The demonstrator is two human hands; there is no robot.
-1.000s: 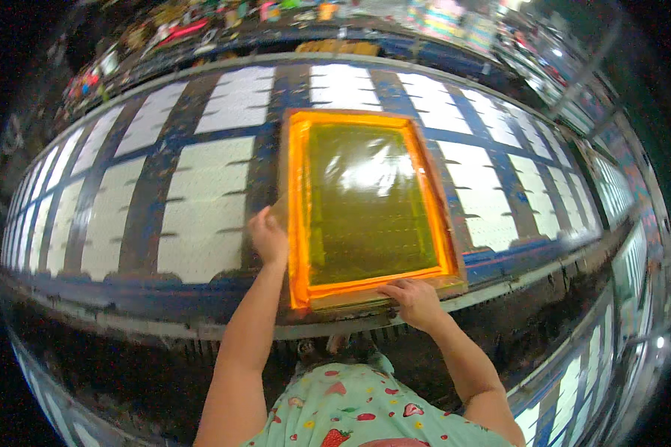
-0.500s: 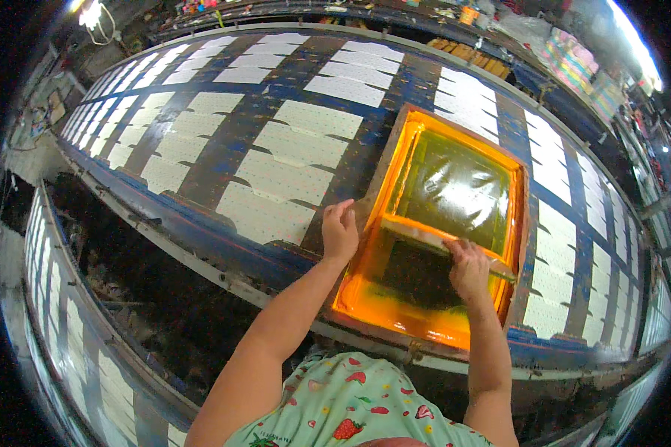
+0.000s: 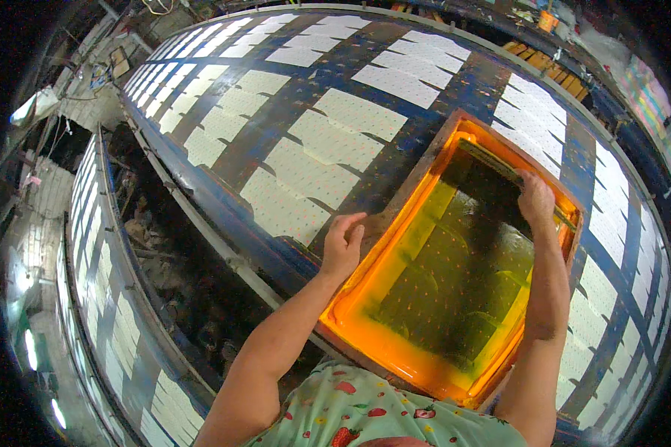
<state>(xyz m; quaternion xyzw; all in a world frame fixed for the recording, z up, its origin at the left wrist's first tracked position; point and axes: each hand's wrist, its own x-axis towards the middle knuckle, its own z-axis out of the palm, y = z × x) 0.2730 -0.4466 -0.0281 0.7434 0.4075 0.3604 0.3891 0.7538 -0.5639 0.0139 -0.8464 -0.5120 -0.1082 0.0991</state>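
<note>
A printing screen [image 3: 335, 322] with a wooden frame lies on the long table, its inner edges coated in orange ink [image 3: 395, 363]. Through its yellow-green mesh [image 3: 455, 261], small orange dots show on pale pieces beneath. My right hand [image 3: 537, 200] is closed around a squeegee [image 3: 490, 158], which lies across the far end of the screen; part of its length is hidden by the hand. Beside the frame's left edge is my left hand [image 3: 343, 244], thumb and fingers apart, near a brown tab [image 3: 378, 222] on the frame. Whether it touches the tab is hard to tell.
Rows of pale dotted pieces [image 3: 306, 167] and white pieces [image 3: 414, 67] cover the blue-and-brown table [image 3: 287, 93]. A second table [image 3: 115, 305] with similar pieces stands left, across a dark gap. Beyond the far edge sit stacked yellow bars [image 3: 548, 71] and an orange container [image 3: 548, 21].
My right hand has pushed the squeegee from the middle of the screen to its far end. My left hand stays by the frame's left edge. The view has turned somewhat.
</note>
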